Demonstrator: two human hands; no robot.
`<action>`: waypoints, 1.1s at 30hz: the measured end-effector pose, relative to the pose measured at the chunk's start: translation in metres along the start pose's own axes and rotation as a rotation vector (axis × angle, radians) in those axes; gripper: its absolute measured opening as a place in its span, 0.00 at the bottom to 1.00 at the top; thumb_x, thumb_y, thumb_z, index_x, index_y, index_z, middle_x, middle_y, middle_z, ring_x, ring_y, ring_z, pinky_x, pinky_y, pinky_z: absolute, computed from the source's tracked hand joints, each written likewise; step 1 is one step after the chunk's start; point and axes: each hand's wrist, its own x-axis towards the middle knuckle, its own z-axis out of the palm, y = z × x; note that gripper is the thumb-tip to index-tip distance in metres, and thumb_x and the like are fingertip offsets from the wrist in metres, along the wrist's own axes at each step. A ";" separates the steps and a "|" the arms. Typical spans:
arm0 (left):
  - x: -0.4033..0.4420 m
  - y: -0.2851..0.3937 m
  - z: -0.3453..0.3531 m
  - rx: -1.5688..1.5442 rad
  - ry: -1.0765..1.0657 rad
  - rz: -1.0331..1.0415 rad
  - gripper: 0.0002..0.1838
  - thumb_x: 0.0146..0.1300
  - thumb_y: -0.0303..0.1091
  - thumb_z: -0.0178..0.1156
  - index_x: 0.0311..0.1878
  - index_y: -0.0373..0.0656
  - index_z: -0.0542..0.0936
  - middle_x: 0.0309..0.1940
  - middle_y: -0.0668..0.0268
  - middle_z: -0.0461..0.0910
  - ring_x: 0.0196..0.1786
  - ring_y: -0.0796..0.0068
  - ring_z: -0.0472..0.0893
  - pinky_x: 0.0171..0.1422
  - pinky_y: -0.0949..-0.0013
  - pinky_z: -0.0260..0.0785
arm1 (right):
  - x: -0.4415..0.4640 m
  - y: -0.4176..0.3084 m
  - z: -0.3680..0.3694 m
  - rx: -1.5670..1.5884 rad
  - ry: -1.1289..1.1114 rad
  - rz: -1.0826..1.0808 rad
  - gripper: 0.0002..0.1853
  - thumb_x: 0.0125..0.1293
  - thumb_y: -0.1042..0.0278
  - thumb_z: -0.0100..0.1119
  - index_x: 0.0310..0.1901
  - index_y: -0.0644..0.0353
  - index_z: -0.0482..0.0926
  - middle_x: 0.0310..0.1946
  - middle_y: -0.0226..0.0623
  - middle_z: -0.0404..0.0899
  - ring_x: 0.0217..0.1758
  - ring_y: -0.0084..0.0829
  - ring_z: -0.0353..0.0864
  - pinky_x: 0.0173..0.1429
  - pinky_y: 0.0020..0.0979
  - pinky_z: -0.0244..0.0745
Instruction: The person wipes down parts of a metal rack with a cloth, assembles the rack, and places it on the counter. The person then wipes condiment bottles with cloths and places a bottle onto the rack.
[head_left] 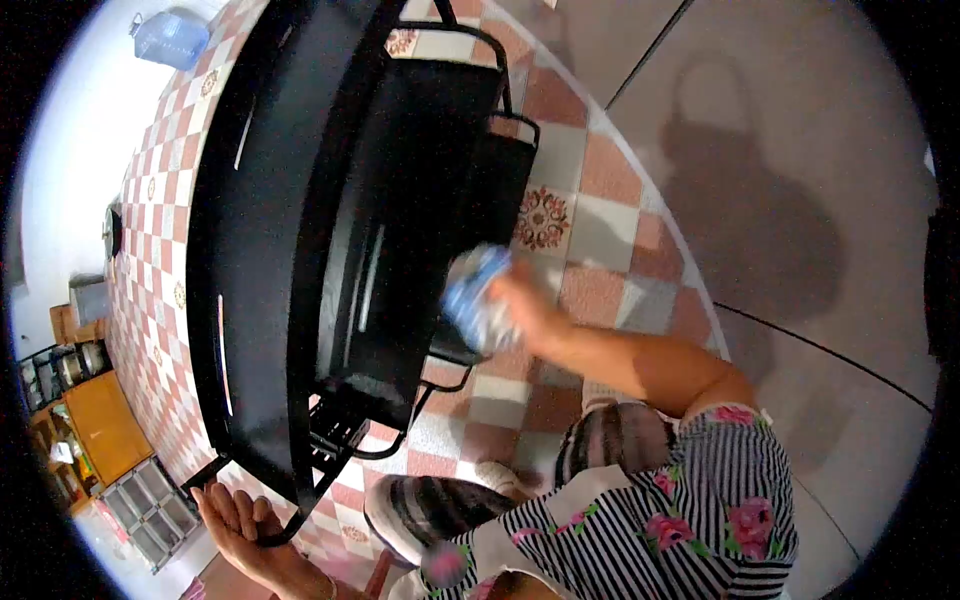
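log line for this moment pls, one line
left hand: gripping end of black rack | right hand: holding blurred blue-and-white cloth | cloth-rack contact: unclear | floor: checkered

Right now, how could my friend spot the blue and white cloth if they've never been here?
Find the big black furniture on the pink and white checked floor. By its dark panels is the person's right hand, holding the bunched cloth. It's blurry, but its blue and white colors stand out against the black beside it.
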 end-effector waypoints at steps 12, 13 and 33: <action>-0.001 -0.005 -0.005 -0.080 -0.071 -0.035 0.10 0.69 0.41 0.52 0.37 0.46 0.75 0.23 0.77 0.67 0.20 0.90 0.62 0.21 0.84 0.52 | 0.189 -0.177 -0.052 -0.602 0.582 -0.686 0.20 0.69 0.58 0.44 0.51 0.67 0.74 0.43 0.51 0.78 0.45 0.36 0.77 0.54 0.36 0.69; 0.000 -0.003 -0.007 -0.116 -0.173 -0.063 0.11 0.70 0.40 0.52 0.33 0.47 0.73 0.20 0.78 0.65 0.19 0.90 0.59 0.20 0.83 0.51 | 0.190 -0.186 -0.053 -0.485 0.573 -0.585 0.20 0.69 0.58 0.43 0.50 0.67 0.74 0.44 0.52 0.78 0.46 0.36 0.77 0.55 0.36 0.68; -0.036 -0.013 -0.013 -0.211 0.119 -0.185 0.28 0.73 0.52 0.38 0.64 0.39 0.64 0.22 0.77 0.59 0.23 0.83 0.58 0.30 0.78 0.52 | 0.120 -0.197 0.026 -0.784 0.504 -0.539 0.26 0.47 0.87 0.63 0.52 0.63 0.74 0.44 0.39 0.80 0.46 0.33 0.79 0.52 0.34 0.74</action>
